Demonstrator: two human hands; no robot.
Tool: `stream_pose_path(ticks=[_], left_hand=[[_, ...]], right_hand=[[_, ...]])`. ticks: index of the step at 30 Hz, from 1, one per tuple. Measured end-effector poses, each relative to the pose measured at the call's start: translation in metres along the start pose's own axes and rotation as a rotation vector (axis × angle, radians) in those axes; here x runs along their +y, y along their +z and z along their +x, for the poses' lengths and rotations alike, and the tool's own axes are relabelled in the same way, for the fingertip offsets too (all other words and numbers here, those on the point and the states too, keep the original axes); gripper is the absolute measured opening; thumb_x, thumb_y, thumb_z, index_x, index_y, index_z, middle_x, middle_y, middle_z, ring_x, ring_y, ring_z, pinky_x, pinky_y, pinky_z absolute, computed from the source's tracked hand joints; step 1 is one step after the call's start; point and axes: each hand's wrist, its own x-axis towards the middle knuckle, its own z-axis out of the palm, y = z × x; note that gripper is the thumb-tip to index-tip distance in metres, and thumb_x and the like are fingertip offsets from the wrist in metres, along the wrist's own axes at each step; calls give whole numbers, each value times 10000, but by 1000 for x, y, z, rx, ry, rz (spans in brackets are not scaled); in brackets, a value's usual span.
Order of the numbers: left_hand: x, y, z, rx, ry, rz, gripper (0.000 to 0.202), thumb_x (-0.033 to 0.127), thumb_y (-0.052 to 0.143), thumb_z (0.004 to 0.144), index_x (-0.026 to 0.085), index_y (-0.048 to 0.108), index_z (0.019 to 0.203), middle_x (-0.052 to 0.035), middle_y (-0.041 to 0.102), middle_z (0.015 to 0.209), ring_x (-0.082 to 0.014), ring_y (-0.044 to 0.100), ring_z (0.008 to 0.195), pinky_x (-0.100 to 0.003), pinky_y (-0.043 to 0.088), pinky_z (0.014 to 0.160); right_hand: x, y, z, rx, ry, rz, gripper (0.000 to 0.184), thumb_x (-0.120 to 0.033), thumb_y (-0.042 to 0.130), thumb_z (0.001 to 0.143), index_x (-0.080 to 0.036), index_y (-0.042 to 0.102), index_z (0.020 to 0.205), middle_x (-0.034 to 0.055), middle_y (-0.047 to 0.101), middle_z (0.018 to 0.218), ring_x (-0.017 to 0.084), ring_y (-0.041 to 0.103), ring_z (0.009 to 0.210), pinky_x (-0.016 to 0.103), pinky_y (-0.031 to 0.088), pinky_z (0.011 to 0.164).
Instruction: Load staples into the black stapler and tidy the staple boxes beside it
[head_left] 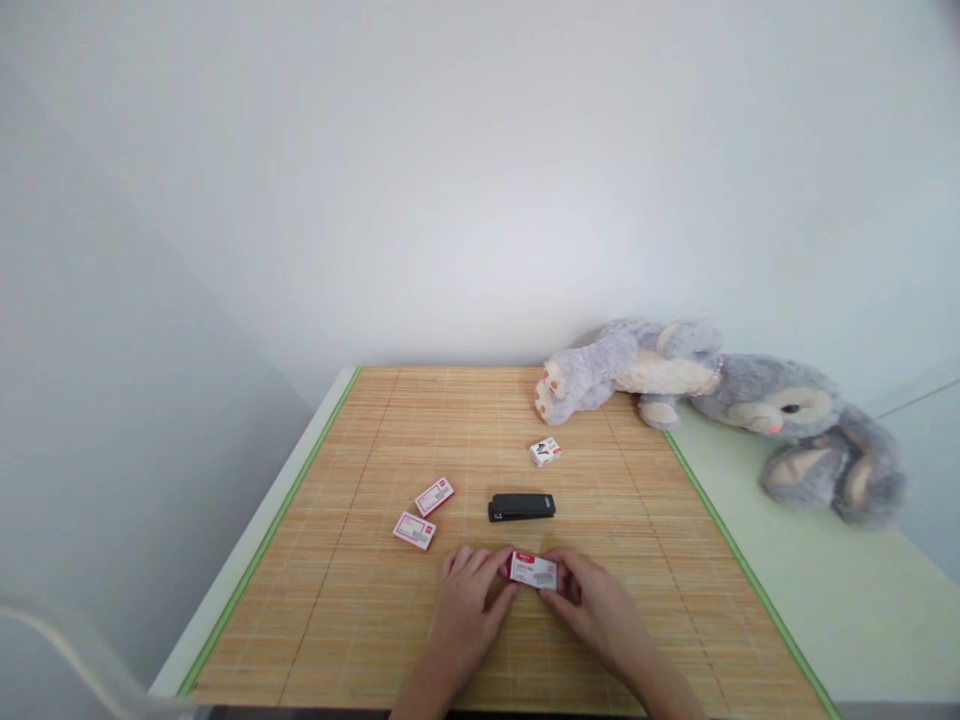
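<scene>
Left hand point(466, 600) and right hand point(592, 598) meet at the near edge of the mat point(337, 620), both gripping one small red-and-white box point(533, 570) between their fingertips, left at its left end, right at its right end. The box sits low over the mat; contact with it cannot be told. Just beyond lies a black stapler point(522, 506), flat. To its left, two more boxes point(424, 513) lie near each other. Farther back, a small carton point(545, 451) stands alone. At the counter point(825, 600) far right, a grey plush rabbit point(720, 400) lies against the wall.
</scene>
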Motion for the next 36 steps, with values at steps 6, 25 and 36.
stream_pose_path(ticks=[6,25,36], left_hand=[[4,2,-6,10,12,-19,442,327,600,977,330,555,1416,-37,685,1142,-248,587,1071,-451,455,986],[-68,-55,3,400,-165,79,668,223,595,869,254,414,1511,-94,486,1501,-283,471,1363,-516,365,1182],[-45,-23,-42,339,-244,127,478,513,717,856,304,607,1271,-80,578,1291,-313,577,1221,-521,498,1038]], right_hand=[[-5,6,9,16,-36,0,266,-331,641,874,-257,664,1128,-20,663,769,174,613,702,274,432,657],[-1,7,11,-3,-32,-48,291,-368,641,871,-276,656,1146,-41,650,744,179,633,698,283,423,662],[-18,35,19,79,-69,-58,359,-367,606,898,-306,639,1251,-32,678,762,197,666,716,297,443,678]])
